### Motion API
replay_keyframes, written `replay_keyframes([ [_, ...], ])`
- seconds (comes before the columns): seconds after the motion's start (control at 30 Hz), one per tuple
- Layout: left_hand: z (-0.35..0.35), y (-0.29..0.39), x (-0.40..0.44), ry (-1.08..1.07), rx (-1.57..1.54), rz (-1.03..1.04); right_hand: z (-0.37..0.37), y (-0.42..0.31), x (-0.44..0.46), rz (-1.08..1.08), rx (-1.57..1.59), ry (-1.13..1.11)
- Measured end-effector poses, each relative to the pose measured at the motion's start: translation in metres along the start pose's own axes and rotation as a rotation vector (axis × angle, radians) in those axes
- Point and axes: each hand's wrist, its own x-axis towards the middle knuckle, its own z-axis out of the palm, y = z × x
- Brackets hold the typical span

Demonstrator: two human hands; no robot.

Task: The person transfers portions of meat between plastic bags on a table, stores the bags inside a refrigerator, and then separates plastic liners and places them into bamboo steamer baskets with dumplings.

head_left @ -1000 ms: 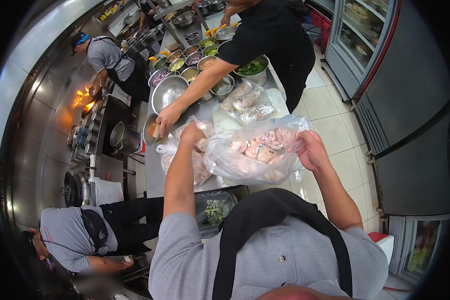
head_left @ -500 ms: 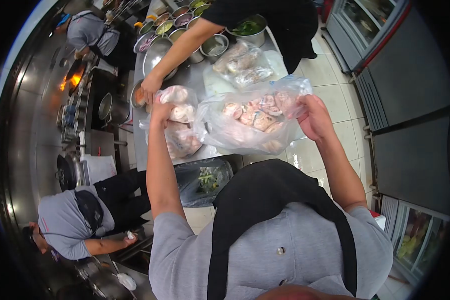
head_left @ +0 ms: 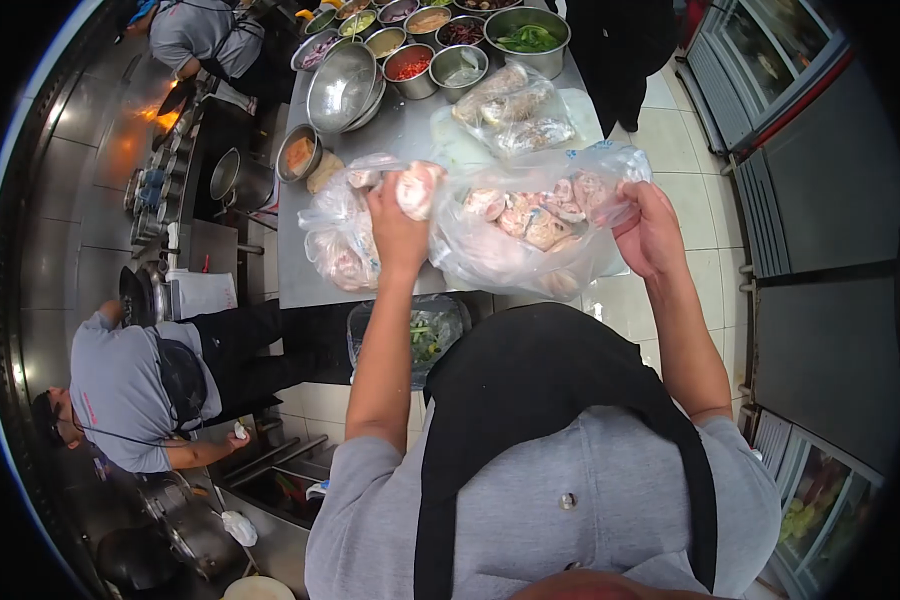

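Observation:
My left hand (head_left: 400, 235) is closed around a pale pink lump of raw meat (head_left: 418, 190), at the left side of a large clear plastic bag (head_left: 490, 258). Whether that lump has its own wrapping I cannot make out. Pinched in my right hand (head_left: 648, 230) is the right edge of the large bag, which lies open with several pieces of raw meat (head_left: 545, 225) inside. Left of my left hand, a second plastic bag (head_left: 335, 235) of pale meat rests on the steel table (head_left: 295, 285).
Behind the large bag, another filled bag (head_left: 515, 108) lies on a white cutting board (head_left: 450, 140). Several steel bowls of ingredients and a strainer (head_left: 342, 85) crowd the far side. A bin (head_left: 440, 335) stands below the table edge. Co-workers (head_left: 140, 395) work on the left, near a stove flame (head_left: 160, 118).
My left hand has moved right from the smaller bag towards the large one, with a meat lump in it. The co-worker's arm across the table has withdrawn. My right hand keeps its grip.

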Motion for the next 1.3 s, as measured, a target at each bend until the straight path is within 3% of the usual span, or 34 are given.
replay_keyframes([
  [0.33, 0.010, -0.047, 0.035, -0.115, -0.124, -0.027, 0.002, -0.003, -0.001, 0.002, -0.003, -0.018],
  [0.4, 0.006, -0.046, 0.041, -0.184, -0.465, -0.122, -0.001, -0.006, -0.001, -0.005, 0.000, -0.027],
  [0.43, 0.005, -0.044, 0.039, -0.189, -0.464, -0.119, -0.002, -0.007, -0.003, -0.001, -0.001, -0.033],
  [0.5, 0.002, -0.037, 0.034, -0.097, -0.799, -0.375, 0.000, -0.010, -0.008, -0.005, -0.009, -0.020],
  [0.6, -0.021, -0.042, 0.039, -0.162, -0.990, -0.208, 0.005, -0.014, -0.013, -0.021, -0.014, 0.026],
  [0.67, -0.063, -0.010, 0.043, -0.178, -0.997, 0.040, 0.007, -0.017, -0.016, -0.045, -0.014, 0.068],
  [0.73, -0.093, -0.003, 0.045, -0.179, -1.154, -0.002, 0.008, -0.018, -0.016, -0.019, -0.038, 0.022],
  [0.8, -0.111, 0.008, 0.039, -0.201, -1.237, -0.222, 0.006, -0.019, -0.013, -0.006, -0.016, 0.045],
  [0.87, -0.104, 0.024, 0.039, -0.437, -1.256, -0.223, 0.009, -0.020, -0.012, -0.001, 0.020, -0.018],
  [0.93, -0.076, 0.059, 0.027, -0.680, -1.284, -0.351, 0.006, -0.019, -0.011, 0.004, 0.010, -0.036],
  [0.97, -0.055, 0.081, 0.021, -0.777, -1.318, -0.208, 0.007, -0.018, -0.009, 0.009, 0.012, -0.057],
  [1.0, -0.026, 0.088, 0.021, -0.892, -1.301, -0.011, 0.007, -0.017, -0.008, 0.025, 0.008, -0.081],
  [1.07, 0.035, 0.080, 0.006, -0.992, -1.335, -0.164, 0.007, -0.016, -0.007, -0.027, 0.058, -0.065],
  [1.1, 0.050, 0.081, -0.002, -1.000, -1.236, -0.117, 0.009, -0.019, -0.008, -0.032, 0.018, -0.077],
  [1.13, 0.044, 0.088, -0.002, -0.966, -1.229, -0.121, 0.013, -0.021, -0.009, -0.015, 0.020, -0.106],
  [1.2, 0.027, 0.102, -0.001, -1.159, -0.890, -0.081, 0.018, -0.025, -0.009, -0.039, 0.008, -0.029],
  [1.3, -0.033, 0.078, 0.028, -0.810, -0.567, 0.139, 0.009, -0.025, -0.006, -0.042, 0.018, -0.025],
])
